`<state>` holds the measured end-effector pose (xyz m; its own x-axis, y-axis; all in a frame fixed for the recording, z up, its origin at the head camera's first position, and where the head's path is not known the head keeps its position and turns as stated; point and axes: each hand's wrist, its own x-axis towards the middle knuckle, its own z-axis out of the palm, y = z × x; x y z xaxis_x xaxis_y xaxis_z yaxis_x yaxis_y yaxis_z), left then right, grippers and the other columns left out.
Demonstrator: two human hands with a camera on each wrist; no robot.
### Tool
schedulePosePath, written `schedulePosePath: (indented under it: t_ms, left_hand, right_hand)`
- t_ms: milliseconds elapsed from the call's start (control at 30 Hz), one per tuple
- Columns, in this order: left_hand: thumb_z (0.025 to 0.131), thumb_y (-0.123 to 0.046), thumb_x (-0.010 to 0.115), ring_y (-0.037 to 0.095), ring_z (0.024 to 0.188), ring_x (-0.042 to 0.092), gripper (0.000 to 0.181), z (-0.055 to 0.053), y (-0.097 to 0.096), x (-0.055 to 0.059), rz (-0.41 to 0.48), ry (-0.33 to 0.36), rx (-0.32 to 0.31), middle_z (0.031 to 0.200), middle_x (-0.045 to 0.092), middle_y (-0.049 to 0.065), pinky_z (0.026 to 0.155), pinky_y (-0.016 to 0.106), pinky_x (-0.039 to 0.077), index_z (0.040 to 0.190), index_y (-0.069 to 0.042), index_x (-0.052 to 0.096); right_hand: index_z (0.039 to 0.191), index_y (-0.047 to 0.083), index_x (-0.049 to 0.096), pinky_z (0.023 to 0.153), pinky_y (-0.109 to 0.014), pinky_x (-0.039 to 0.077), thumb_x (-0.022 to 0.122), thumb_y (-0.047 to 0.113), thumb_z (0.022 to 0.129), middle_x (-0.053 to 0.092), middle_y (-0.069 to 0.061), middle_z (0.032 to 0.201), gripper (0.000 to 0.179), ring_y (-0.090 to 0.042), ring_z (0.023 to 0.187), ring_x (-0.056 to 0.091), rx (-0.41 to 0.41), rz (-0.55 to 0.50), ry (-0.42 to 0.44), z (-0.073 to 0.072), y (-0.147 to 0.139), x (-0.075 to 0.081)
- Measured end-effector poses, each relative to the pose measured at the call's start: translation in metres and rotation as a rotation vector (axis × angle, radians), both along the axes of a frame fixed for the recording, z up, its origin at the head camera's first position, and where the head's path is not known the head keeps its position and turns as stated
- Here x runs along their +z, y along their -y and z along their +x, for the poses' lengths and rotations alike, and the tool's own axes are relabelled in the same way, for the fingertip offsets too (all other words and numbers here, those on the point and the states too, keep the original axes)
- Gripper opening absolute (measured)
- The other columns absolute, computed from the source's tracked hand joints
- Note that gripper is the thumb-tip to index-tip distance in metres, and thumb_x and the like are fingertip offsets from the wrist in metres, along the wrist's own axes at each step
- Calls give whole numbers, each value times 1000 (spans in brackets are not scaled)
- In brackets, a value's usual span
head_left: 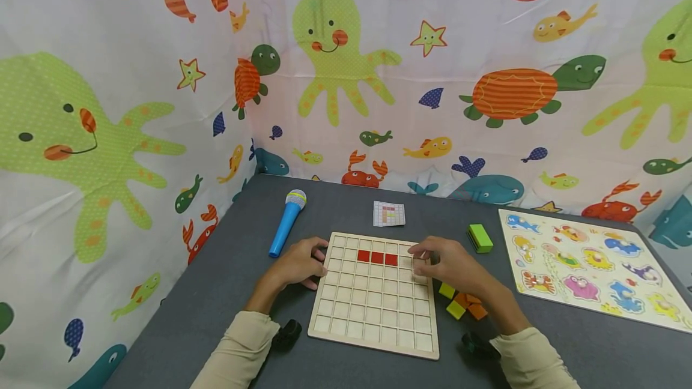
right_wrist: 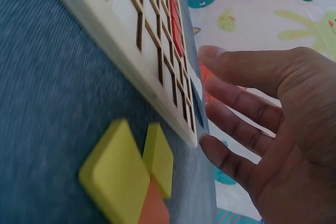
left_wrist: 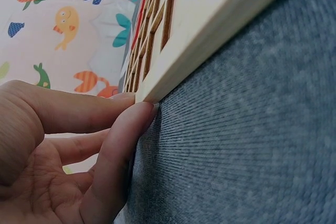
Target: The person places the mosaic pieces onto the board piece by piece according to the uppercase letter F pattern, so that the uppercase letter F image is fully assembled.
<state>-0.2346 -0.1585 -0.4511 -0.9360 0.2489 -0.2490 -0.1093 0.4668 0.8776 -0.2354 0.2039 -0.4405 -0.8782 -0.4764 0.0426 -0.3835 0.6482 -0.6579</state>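
The grid board point(head_left: 373, 299) was pale wood, and its three tiles point(head_left: 377, 257) were plain red. The loose blocks point(head_left: 456, 310) were yellow and orange, the small stack point(head_left: 480, 239) green. The microphone point(head_left: 285, 227) was blue, yellow-banded and silver-topped. The tabletop point(head_left: 211, 305) was dark grey, the sleeves point(head_left: 243, 341) beige, and the whitish curtain point(head_left: 378, 11) bore dotted green octopuses point(head_left: 330, 47) and orange-striped turtles point(head_left: 513, 98).

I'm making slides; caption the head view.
Left hand and right hand at opposite sides of a wooden board with three red tiles in a row.
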Motion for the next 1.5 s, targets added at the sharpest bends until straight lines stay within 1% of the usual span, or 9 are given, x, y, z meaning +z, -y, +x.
schedulePosePath:
  t_ms: [267, 433, 500, 600, 833, 1133, 1267, 1500]
  left_hand:
    - [89, 2, 73, 24, 83, 69, 62, 0, 0, -1, 4, 2, -4, 117, 60, 17, 60, 39, 66, 148, -3, 56]
    - [89, 2, 74, 24, 84, 69, 62, 0, 1, -2, 6, 3, -12, 117, 60, 17, 60, 39, 66, 149, -3, 56]
    - [89, 2, 73, 25, 84, 69, 62, 0, 2, -2, 5, 2, -15, 118, 60, 18, 60, 39, 66, 149, -2, 55]
    - [89, 2, 74, 25, 84, 69, 62, 1, 2, -2, 2, 1, -19, 118, 60, 18, 60, 39, 67, 148, -2, 55]
    - [89, 1, 74, 24, 83, 69, 61, 0, 1, -2, -8, -4, -10, 117, 60, 17, 60, 39, 66, 148, -3, 56]
    - [89, 2, 73, 24, 83, 69, 62, 0, 1, -2, -5, -8, -12, 117, 60, 17, 60, 39, 66, 149, -2, 55]
    - [89, 2, 73, 24, 83, 69, 62, 0, 1, -2, -5, -11, -11, 117, 60, 17, 60, 39, 66, 148, -3, 56]
    - [89, 2, 73, 24, 83, 69, 62, 0, 1, -2, -2, -12, -16, 117, 60, 18, 60, 39, 67, 148, -2, 56]
  right_hand:
    - [127, 11, 76, 77, -27, 52, 82, 19, 94, 69, -2, 109, 35, -23, 97, 59, -37, 36, -2, 9, -21, 0]
    - [128, 12, 75, 83, -31, 55, 82, 21, 94, 70, 0, 112, 36, -21, 101, 60, -63, 61, 10, 16, -35, 0]
    - [128, 13, 75, 83, -32, 56, 82, 24, 94, 70, 2, 113, 37, -19, 102, 60, -70, 73, 13, 17, -40, -1]
    - [129, 13, 75, 80, -30, 55, 83, 25, 93, 71, 3, 115, 38, -18, 101, 61, -80, 87, 7, 21, -48, -1]
    - [129, 12, 75, 77, -27, 54, 83, 26, 93, 73, 0, 116, 39, -19, 100, 61, -96, 76, 16, 30, -65, -1]
    - [129, 14, 75, 78, -24, 55, 85, 31, 91, 74, 2, 116, 42, -17, 99, 62, -121, 102, 19, 37, -82, -2]
    - [130, 12, 74, 78, -24, 55, 85, 33, 91, 74, 1, 116, 46, -18, 99, 62, -129, 116, 43, 40, -87, -2]
    - [132, 11, 73, 79, -24, 54, 86, 31, 89, 73, 1, 117, 49, -19, 99, 60, -138, 118, 101, 45, -93, -3]
